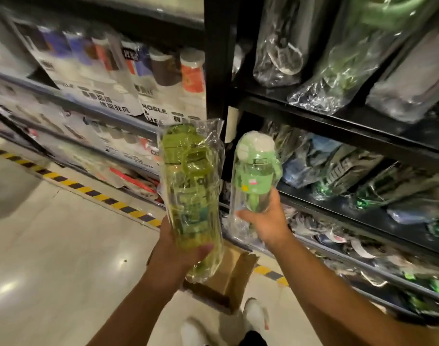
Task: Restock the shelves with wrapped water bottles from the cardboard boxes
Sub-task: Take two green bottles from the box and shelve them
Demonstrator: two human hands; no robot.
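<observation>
So the person's got a wrapped bottle in each hand, both held up in front of the black shelves [338,124]. The left hand [178,250] grips the taller yellow-green bottle [191,181] near its bottom end. The thumb [205,247] lies across the front of the plastic wrap and the other fingers are hidden behind it. The bottle stands pretty much upright, cap end up, and the loose wrap sticks out above and below.

The right hand [267,221] holds the smaller pale green bottle [254,176], the one with the white cap, also by its lower part. Its fingers are curled round the base and the crinkly wrap, with the back of the hand toward the camera. The two bottles sit side by side, close but apart.

Below the hands an open cardboard box [232,275] sits on the floor [63,245], just in front of the white shoes [256,312]. The shelf rows to the right hold more wrapped bottles [368,176] lying in a row.
</observation>
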